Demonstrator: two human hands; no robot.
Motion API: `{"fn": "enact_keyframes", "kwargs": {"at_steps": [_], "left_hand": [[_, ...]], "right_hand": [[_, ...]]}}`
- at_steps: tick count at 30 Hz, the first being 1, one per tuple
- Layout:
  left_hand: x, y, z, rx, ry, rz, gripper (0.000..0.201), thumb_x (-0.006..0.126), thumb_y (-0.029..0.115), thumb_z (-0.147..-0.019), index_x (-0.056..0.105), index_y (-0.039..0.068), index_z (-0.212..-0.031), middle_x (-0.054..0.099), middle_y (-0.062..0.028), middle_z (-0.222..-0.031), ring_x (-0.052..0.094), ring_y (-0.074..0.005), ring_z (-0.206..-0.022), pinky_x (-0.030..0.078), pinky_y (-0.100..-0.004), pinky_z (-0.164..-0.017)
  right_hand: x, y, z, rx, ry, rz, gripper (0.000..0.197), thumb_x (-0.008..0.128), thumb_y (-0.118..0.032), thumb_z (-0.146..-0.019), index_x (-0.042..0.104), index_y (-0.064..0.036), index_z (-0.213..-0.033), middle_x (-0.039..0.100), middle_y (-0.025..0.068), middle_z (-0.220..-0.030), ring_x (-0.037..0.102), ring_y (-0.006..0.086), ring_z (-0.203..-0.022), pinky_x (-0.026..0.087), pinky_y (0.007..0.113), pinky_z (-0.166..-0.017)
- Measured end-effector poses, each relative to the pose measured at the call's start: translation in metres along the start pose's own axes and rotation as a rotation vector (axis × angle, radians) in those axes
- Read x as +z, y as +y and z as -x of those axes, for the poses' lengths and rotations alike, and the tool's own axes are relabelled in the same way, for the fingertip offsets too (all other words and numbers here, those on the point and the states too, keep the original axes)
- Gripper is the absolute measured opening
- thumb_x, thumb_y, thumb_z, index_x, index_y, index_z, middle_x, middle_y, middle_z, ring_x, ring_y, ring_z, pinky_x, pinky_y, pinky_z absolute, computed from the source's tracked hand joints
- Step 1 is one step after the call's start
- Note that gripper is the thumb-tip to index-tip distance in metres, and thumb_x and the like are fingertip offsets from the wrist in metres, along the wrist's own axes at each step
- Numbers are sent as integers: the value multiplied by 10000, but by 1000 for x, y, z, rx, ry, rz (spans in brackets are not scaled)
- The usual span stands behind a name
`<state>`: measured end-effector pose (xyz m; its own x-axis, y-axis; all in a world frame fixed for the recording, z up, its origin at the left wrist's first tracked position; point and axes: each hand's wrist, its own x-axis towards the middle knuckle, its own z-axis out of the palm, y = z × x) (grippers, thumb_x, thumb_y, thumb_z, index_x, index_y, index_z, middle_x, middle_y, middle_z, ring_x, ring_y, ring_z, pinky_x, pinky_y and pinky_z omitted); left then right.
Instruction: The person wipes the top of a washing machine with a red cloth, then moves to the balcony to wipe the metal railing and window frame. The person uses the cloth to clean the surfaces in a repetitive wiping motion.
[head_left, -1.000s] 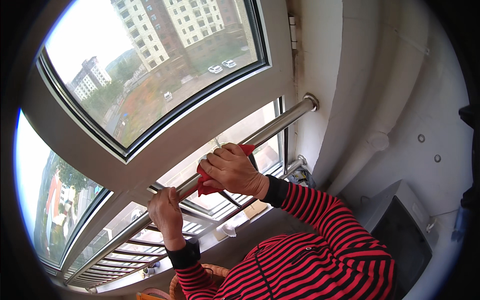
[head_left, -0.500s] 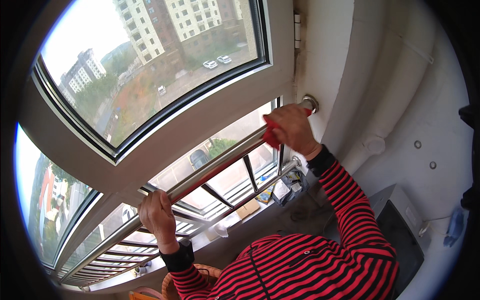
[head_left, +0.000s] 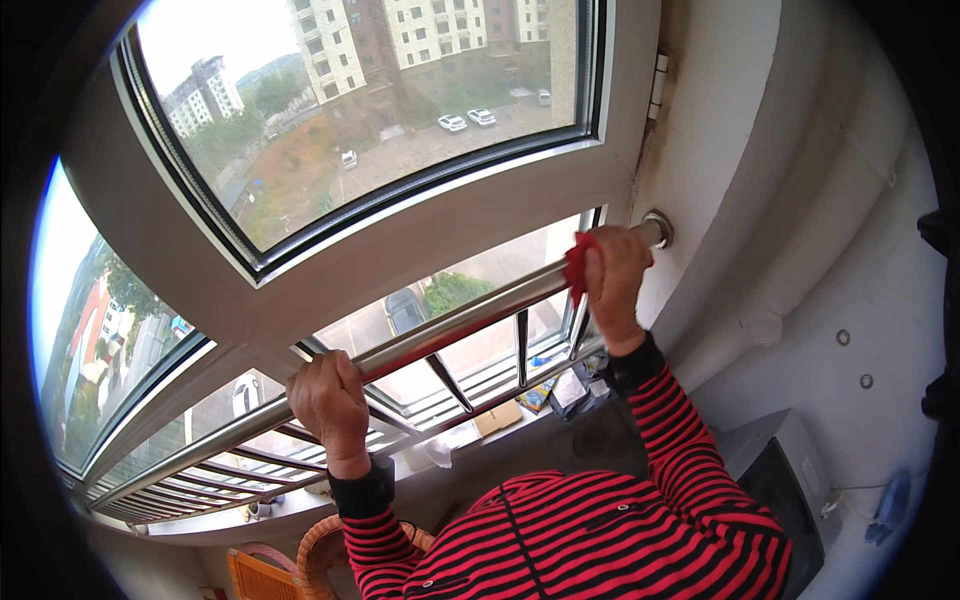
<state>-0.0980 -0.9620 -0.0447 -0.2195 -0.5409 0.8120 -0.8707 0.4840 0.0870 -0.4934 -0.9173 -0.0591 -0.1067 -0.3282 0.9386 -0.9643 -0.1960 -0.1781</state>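
The left hand (head_left: 328,408) is curled over a long, shiny, round metal handrail (head_left: 470,318), its fingers wrapped over the top and no cloth visible under them. Farther along the same rail, toward its upper right end, the right hand (head_left: 617,282) is clenched around a bright red, soft cloth (head_left: 576,266) folded about the tube, so that the cloth lies between hand and metal; a ragged edge of it sticks out on the left side of the fist. That fist is just beside the round metal flange (head_left: 658,228) where the rail meets the white wall (head_left: 705,170), and well apart from the left hand. Slim, dark-looking metal bars (head_left: 521,348) run down from the rail. Behind it stands a wide, pale window frame (head_left: 430,225) around a large glass pane (head_left: 400,170), through which tall buildings and parked white cars (head_left: 452,122) show. On the pale sill (head_left: 462,434) below the rail lie a flat, brown, cardboard-like piece (head_left: 499,418) and a crumpled white item (head_left: 437,455), with a dark bag-like bundle (head_left: 575,392) near the corner. Lower left is a curved, woven wicker chair (head_left: 312,550); at the right, a grey, boxy appliance with a dark front (head_left: 785,480) stands near the wall.
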Motion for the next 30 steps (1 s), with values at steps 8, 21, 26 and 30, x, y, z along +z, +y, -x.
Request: {"fn": "enact_keyframes", "kwargs": {"at_steps": [8,21,26,30], "left_hand": [[1,-1,0,3,23,15,278,588,199,-1032,648,81,-788,637,-82,-751,617,-321,-735,450,-460,-753],[-4,-5,6,2,80,79,250,587,226,-1045,686,107,-849,671,-68,-799,639,-313,-789,469,-462,-788],[-25,-46,22,-117,-45,-51,249,598,279,-1072,712,69,-1003,733,-116,-1003,680,-342,-969,481,-457,-912],[-51,-84,43,-83,12,-155,376,512,374,-1125,729,77,-1205,731,-117,-1201,642,-340,-1235,442,-486,-1079]], "right_hand": [[41,-128,25,-123,-144,-135,467,751,-254,-907,678,-22,-1305,687,123,-1315,597,327,-1263,310,558,-1146],[73,-224,1,-407,-267,-287,284,664,-182,-917,672,-12,-1144,672,99,-1042,648,270,-998,448,439,-890],[57,-158,-4,-493,-422,-302,618,847,-95,-796,643,-32,-1376,715,150,-1256,679,338,-1127,516,472,-980],[27,-82,0,-505,-419,-198,674,825,-26,-832,607,-54,-1470,681,145,-1393,615,358,-1283,461,468,-1097]]}}
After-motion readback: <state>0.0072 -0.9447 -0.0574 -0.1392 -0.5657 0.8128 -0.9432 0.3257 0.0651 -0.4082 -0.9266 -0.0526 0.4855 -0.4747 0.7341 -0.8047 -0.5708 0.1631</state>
